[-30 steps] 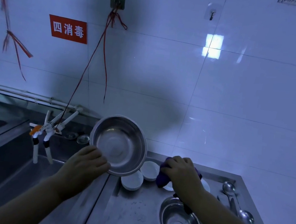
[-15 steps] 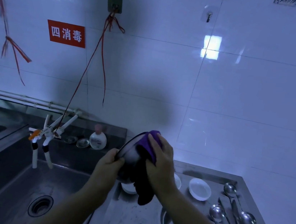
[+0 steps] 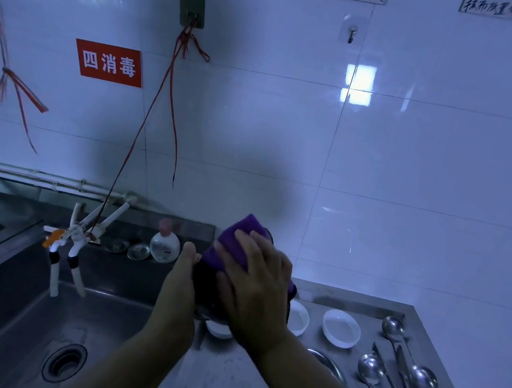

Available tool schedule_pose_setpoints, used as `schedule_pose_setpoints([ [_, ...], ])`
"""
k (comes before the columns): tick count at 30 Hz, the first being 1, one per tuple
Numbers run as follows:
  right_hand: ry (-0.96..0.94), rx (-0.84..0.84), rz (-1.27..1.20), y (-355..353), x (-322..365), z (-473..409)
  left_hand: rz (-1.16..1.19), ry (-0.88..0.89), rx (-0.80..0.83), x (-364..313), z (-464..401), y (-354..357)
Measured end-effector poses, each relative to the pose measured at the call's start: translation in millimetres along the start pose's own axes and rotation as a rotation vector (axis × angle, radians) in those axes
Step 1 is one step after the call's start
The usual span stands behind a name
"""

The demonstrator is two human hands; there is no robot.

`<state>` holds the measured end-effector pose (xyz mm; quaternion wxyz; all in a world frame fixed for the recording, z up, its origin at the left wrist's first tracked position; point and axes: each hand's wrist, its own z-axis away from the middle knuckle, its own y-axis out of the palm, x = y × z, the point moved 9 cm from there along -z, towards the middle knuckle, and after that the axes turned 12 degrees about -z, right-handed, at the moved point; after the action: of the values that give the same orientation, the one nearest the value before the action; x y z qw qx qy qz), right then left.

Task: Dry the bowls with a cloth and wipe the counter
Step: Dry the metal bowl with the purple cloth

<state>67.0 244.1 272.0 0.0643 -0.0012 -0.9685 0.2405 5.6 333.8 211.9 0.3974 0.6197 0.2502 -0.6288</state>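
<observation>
Below, the stainless steel counter point(image 3: 361, 300) ran along the white tiled wall, a deep steel sink point(image 3: 35, 327) at its left. We held a round steel bowl point(image 3: 270, 235), mostly hidden, up over the seam between sink and counter. Our left hand point(image 3: 178, 294) kept its grip on the bowl's near edge, while our right hand point(image 3: 257, 286) pressed a purple cloth point(image 3: 238, 243) against it, fingers spread. Two small white dishes point(image 3: 341, 328) and several steel ladles point(image 3: 393, 329) lay on the counter to the right.
</observation>
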Motion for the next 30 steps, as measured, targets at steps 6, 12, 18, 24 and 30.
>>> schedule_pose_setpoints([
  [6,0.564,-0.153,-0.473,-10,-62,0,0.033,0.049,-0.097,2,-7,-19],
  [12,1.039,-0.267,-0.791,5,-88,42,0.161,0.09,-0.02,0,-10,-20],
  [18,1.175,-0.321,-0.818,12,-91,62,0.152,0.08,-0.038,3,-16,-14],
  [24,0.751,-0.23,-0.512,-15,-82,24,0.045,-0.01,-0.096,13,-27,-19],
  [30,0.297,-0.003,-0.081,-14,-43,6,0.076,-0.152,-0.095,28,-31,-16],
])
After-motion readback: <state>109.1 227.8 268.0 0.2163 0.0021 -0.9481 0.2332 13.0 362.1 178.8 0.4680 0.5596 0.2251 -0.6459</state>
